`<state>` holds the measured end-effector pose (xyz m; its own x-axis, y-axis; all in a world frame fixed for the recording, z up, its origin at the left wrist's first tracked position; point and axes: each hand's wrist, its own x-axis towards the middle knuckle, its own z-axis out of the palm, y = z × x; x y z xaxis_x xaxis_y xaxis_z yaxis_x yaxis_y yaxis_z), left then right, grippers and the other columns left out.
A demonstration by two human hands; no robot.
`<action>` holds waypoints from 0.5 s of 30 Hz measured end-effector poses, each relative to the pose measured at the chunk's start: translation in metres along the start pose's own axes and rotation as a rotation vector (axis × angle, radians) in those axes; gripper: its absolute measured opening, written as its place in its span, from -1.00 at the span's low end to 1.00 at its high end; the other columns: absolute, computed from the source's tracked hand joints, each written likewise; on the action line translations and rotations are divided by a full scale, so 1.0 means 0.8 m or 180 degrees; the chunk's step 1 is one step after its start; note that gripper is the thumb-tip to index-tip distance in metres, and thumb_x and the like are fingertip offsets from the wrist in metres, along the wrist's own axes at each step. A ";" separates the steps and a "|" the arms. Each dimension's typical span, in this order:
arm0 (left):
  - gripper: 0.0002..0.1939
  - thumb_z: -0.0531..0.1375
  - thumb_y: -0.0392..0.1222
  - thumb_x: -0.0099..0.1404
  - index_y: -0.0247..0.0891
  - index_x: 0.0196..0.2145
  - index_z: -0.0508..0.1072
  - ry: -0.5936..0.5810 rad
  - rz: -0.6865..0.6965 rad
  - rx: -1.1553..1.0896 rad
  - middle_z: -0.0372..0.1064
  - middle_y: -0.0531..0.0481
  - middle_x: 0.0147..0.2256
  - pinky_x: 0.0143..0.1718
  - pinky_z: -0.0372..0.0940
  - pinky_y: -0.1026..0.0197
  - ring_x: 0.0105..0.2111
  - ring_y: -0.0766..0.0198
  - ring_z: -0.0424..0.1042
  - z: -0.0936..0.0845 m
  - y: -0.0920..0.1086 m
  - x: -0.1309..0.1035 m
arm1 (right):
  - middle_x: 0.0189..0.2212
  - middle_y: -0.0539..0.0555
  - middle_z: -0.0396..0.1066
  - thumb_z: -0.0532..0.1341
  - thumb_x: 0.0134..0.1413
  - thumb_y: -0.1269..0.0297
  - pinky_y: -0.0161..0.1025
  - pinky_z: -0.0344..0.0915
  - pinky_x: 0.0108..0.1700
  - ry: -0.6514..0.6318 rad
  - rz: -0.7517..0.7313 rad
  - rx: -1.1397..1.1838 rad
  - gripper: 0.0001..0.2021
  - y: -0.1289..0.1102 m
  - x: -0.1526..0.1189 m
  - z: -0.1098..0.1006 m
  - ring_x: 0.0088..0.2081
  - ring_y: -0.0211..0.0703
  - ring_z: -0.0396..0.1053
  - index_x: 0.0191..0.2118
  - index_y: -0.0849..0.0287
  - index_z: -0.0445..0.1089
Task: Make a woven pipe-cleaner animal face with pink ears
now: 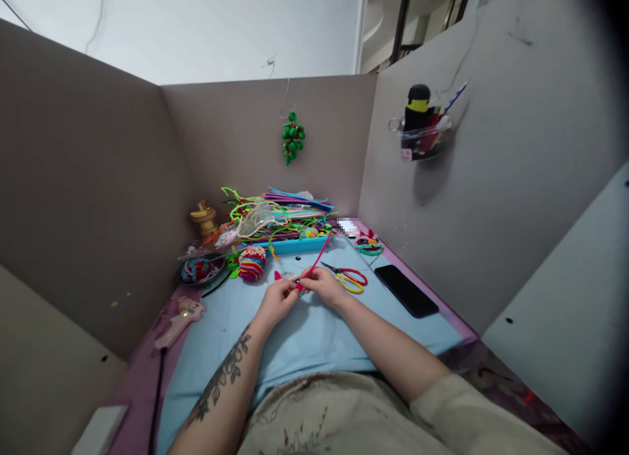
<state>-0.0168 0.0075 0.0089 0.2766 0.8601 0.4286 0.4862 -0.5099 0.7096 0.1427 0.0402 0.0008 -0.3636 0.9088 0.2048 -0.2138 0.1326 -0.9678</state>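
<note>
Over the blue cloth, my left hand (281,297) and my right hand (322,286) meet with their fingertips pinched together. A bright pink pipe cleaner (323,249) rises from between them, slanting up to the right. Both hands are closed on the small pink piece it belongs to, mostly covered by the fingers. Another pink tip (278,275) shows just beyond my left hand. Scissors (350,279) with red and yellow handles lie right of my right hand. A striped multicoloured pipe-cleaner piece (252,265) stands beyond my left hand.
A blue tray (299,246) heaped with pipe cleaners (275,212) is at the back. A black phone (405,290) lies right; a pink glue gun (181,324) and a dark bowl (219,269) lie left. Grey partitions (270,140) enclose the table; a clear holder (426,139) hangs right.
</note>
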 end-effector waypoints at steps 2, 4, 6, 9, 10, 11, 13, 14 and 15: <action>-0.82 0.11 -0.17 0.17 -0.31 -0.33 0.45 0.0030 -0.0100 -0.0258 0.41 -0.01 -0.44 -0.44 0.18 0.31 -0.48 0.32 0.32 0.001 0.000 0.000 | -0.63 -0.04 0.34 0.28 -0.21 0.27 -0.35 0.18 -0.45 -0.0031 -0.0030 -0.0064 -0.81 -0.002 -0.001 0.002 -0.57 -0.33 0.26 -0.44 0.29 0.38; -0.75 0.13 -0.18 0.15 -0.31 -0.21 0.41 0.0020 -0.0217 -0.0555 0.45 -0.05 -0.39 -0.41 0.23 0.29 -0.43 0.29 0.39 0.003 -0.002 0.001 | -0.64 -0.05 0.33 0.28 -0.21 0.28 -0.35 0.18 -0.45 -0.0057 -0.0049 -0.0146 -0.82 -0.002 -0.002 0.003 -0.57 -0.33 0.25 -0.44 0.29 0.39; -0.72 0.16 -0.19 0.13 -0.32 -0.18 0.40 0.0025 -0.0303 -0.0740 0.47 -0.05 -0.39 -0.38 0.26 0.26 -0.42 0.26 0.42 0.004 -0.003 0.001 | -0.64 -0.05 0.32 0.27 -0.20 0.27 -0.34 0.17 -0.45 -0.0046 -0.0065 -0.0224 -0.82 0.000 -0.002 0.003 -0.57 -0.33 0.25 -0.45 0.29 0.39; -0.71 0.18 -0.20 0.10 -0.31 -0.18 0.43 -0.0041 -0.0370 -0.0840 0.48 -0.04 -0.42 -0.39 0.27 0.26 -0.44 0.27 0.42 0.004 -0.007 0.002 | -0.61 -0.03 0.35 0.26 -0.18 0.26 -0.33 0.19 -0.43 -0.0097 -0.0105 -0.0360 -0.82 0.003 -0.002 0.002 -0.54 -0.30 0.27 -0.42 0.28 0.41; -0.70 0.19 -0.19 0.10 -0.30 -0.18 0.44 -0.0054 -0.0417 -0.0852 0.47 -0.02 -0.45 -0.42 0.26 0.27 -0.47 0.28 0.41 0.004 -0.009 0.002 | -0.59 -0.02 0.36 0.26 -0.17 0.25 -0.32 0.19 -0.41 -0.0121 -0.0126 -0.0404 -0.81 0.004 -0.002 0.002 -0.52 -0.29 0.28 -0.41 0.28 0.42; -0.70 0.19 -0.18 0.10 -0.31 -0.18 0.46 -0.0064 -0.0484 -0.0857 0.46 -0.01 -0.48 -0.47 0.25 0.28 -0.51 0.30 0.39 0.004 -0.011 0.002 | -0.56 -0.01 0.38 0.26 -0.16 0.25 -0.31 0.20 -0.39 -0.0129 -0.0157 -0.0439 -0.81 0.005 -0.001 0.001 -0.49 -0.28 0.30 -0.40 0.28 0.42; -0.71 0.20 -0.14 0.08 -0.33 -0.24 0.49 -0.0062 -0.0656 -0.0845 0.41 0.02 -0.55 -0.54 0.20 0.30 -0.58 0.34 0.33 0.004 -0.016 0.003 | -0.49 0.02 0.40 0.26 -0.15 0.25 -0.30 0.22 -0.34 -0.0065 -0.0251 -0.0465 -0.81 0.005 0.000 -0.001 -0.43 -0.26 0.32 -0.38 0.27 0.42; -0.72 0.21 -0.12 0.07 -0.35 -0.29 0.51 -0.0052 -0.0738 -0.0842 0.39 0.03 -0.59 -0.57 0.18 0.31 -0.61 0.35 0.30 0.005 -0.018 0.004 | -0.47 0.02 0.40 0.26 -0.15 0.24 -0.30 0.23 -0.32 -0.0010 -0.0310 -0.0456 -0.81 0.005 0.000 -0.001 -0.41 -0.25 0.32 -0.38 0.26 0.41; -0.72 0.22 -0.10 0.05 -0.36 -0.34 0.52 -0.0039 -0.0812 -0.0862 0.37 0.04 -0.61 -0.59 0.17 0.31 -0.63 0.36 0.27 0.005 -0.020 0.004 | -0.46 0.02 0.40 0.26 -0.15 0.24 -0.29 0.23 -0.30 0.0044 -0.0367 -0.0433 -0.81 0.005 0.001 -0.002 -0.40 -0.25 0.32 -0.38 0.25 0.40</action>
<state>-0.0201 0.0186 -0.0032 0.1854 0.9592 0.2133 0.3044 -0.2624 0.9157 0.1429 0.0421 -0.0034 -0.3311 0.8896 0.3145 -0.1283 0.2878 -0.9491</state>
